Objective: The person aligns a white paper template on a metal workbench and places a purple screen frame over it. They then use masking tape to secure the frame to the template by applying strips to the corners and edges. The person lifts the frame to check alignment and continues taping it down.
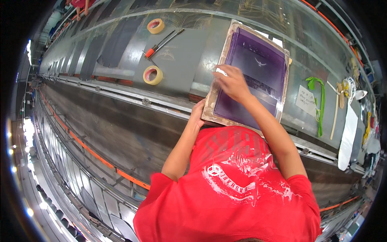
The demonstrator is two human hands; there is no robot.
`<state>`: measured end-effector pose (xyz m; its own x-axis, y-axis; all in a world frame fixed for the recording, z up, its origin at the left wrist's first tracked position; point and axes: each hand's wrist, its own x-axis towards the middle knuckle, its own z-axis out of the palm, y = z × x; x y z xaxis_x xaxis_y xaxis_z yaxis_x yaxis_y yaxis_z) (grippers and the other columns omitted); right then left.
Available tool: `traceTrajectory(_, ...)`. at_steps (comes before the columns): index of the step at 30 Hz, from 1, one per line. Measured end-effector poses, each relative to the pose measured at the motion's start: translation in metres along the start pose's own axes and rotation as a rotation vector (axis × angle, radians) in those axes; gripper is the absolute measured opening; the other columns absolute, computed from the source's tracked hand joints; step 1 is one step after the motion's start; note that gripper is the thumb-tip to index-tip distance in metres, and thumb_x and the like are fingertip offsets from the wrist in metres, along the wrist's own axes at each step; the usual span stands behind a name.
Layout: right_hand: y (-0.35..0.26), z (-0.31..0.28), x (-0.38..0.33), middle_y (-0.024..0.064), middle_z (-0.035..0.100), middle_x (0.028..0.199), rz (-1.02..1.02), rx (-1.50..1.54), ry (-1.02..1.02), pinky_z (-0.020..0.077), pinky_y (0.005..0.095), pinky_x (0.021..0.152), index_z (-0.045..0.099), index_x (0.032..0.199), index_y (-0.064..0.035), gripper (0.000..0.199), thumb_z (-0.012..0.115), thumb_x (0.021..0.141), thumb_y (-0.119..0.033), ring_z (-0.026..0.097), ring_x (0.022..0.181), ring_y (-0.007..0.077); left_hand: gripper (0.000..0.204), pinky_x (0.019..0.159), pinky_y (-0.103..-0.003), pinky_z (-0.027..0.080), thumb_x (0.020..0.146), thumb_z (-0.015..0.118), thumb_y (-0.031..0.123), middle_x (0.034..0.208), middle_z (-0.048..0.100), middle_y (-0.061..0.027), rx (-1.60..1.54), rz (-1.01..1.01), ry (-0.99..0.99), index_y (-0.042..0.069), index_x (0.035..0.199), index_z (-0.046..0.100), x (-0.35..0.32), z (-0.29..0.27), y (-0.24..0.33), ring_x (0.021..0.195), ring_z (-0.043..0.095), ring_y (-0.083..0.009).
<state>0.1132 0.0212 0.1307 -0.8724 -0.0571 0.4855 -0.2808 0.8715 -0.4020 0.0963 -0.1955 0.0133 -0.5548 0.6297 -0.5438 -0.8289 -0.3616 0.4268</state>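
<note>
A screen-printing frame (210,100) with purple-coated mesh (258,50) lies tilted on the long table before me; a small pale bird-like shape shows in the mesh. With my left hand (196,114) I grip the frame's near left corner, fingers partly hidden at its edge. Over the left rim is my right hand (233,84), its fingers closed on a small white wad (221,71), maybe cloth or paper. The wad is close to the frame's left edge; whether it touches the frame I cannot tell.
Left of the frame lie two tape rolls (159,77) and a red-handled tool (151,52) with a long dark shaft. To the right are a handwritten paper (305,101), a green strap (321,105) and a long white strip (348,137). A metal rail (169,105) edges the table. Another person's hands (82,14) show far left.
</note>
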Motion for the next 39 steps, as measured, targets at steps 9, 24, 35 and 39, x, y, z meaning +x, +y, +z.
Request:
traceTrajectory(9,0.007,0.052,0.021,0.01,0.064,0.066,-0.048,-0.029,-0.268,0.0347,0.0443,0.107,0.067,0.066,-0.0047,0.048,0.047,0.1,-0.031,0.061,0.086,0.0264,0.024,0.081,-0.032,0.055,0.101,0.052,0.016,0.103,0.068,-0.01,0.101,0.151,0.135,-0.002,0.114,0.06,-0.016,0.026,-0.012,0.09,0.067,-0.018)
traceTrajectory(24,-0.007,0.044,0.027,0.0128,0.062,0.065,-0.052,0.091,-0.114,0.0393,0.0435,0.102,0.066,0.064,-0.003,0.043,0.051,0.099,-0.024,0.059,0.079,0.0282,0.02,0.093,-0.036,0.05,0.102,0.049,0.014,0.112,0.064,-0.009,-0.239,0.21,0.122,0.003,0.117,0.058,-0.049,0.028,-0.016,0.104,0.062,-0.0205)
traceTrajectory(35,-0.004,0.05,0.024,0.0057,0.061,0.062,-0.057,0.091,-0.116,0.0379,0.0406,0.102,0.062,0.058,-0.0064,0.049,0.048,0.101,-0.026,0.057,0.076,0.0222,0.023,0.083,-0.035,0.054,0.1,0.054,0.013,0.11,0.068,-0.0082,-0.035,0.141,0.132,0.001,0.118,0.062,-0.05,0.017,-0.02,0.099,0.065,-0.0186)
traceTrajectory(39,0.001,0.053,0.024,0.0086,0.062,0.063,-0.057,0.061,-0.136,0.0381,0.0419,0.102,0.063,0.06,-0.0043,0.047,0.05,0.1,-0.026,0.058,0.077,0.0251,0.02,0.078,-0.029,0.053,0.1,0.054,0.01,0.1,0.069,-0.0081,0.294,0.429,0.353,-0.001,0.114,0.063,-0.047,0.027,-0.025,0.088,0.065,-0.0154)
